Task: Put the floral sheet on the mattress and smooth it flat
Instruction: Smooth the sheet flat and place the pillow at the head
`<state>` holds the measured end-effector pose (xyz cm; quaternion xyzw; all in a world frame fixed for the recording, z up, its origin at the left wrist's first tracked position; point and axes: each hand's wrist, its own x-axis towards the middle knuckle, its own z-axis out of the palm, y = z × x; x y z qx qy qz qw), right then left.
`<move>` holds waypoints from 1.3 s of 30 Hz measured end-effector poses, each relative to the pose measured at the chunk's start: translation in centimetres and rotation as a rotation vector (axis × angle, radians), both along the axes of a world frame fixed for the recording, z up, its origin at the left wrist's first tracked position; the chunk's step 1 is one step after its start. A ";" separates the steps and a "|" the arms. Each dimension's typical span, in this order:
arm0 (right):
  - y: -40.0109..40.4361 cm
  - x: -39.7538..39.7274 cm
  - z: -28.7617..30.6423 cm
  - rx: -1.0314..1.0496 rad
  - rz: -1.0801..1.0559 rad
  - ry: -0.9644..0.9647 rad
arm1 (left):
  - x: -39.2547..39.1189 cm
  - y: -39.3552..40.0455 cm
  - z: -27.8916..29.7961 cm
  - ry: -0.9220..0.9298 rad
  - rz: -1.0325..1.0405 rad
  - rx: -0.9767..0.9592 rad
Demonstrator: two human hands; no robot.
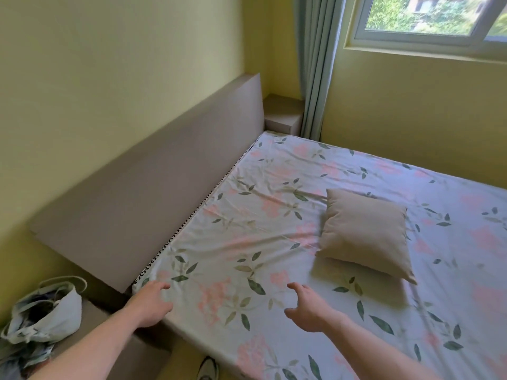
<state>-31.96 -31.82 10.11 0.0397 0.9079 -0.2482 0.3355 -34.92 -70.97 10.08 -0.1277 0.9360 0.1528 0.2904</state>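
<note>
The floral sheet (247,237), pale with pink flowers and green leaves, lies spread over the mattress (192,215), whose black-and-white piping shows along the headboard side. Shallow wrinkles run across the sheet near the headboard. My left hand (152,300) hovers at the near corner of the sheet, fingers loosely curled and holding nothing. My right hand (308,308) is over the sheet near the bed's edge, fingers spread and empty. A beige pillow (365,234) appears tilted above the sheet, its shadow beneath it, clear of both hands.
A taupe headboard (153,193) lines the left side of the bed. A bundle of cloth (44,311) sits on a low stand at the lower left. A nightstand (282,113), a curtain (315,67) and a window (428,20) stand beyond the bed.
</note>
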 end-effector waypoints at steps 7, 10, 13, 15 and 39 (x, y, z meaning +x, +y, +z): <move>-6.6 -8.7 -6.3 0.039 -0.158 -0.051 | -13.8 -6.5 -7.0 -0.016 -0.092 0.007; -10.5 -12.8 -10.3 0.054 -0.188 -0.065 | -19.3 -9.1 -11.2 -0.036 -0.090 -0.001; -14.4 -16.5 -15.7 0.051 -0.207 -0.079 | -23.6 -11.9 -16.9 -0.068 -0.106 -0.046; -16.8 -18.3 -18.8 0.029 -0.206 -0.106 | -25.9 -13.1 -20.2 -0.078 -0.091 -0.059; -25.9 -22.0 -43.1 0.198 -0.089 0.025 | -41.7 -17.2 -42.3 0.272 0.033 -0.240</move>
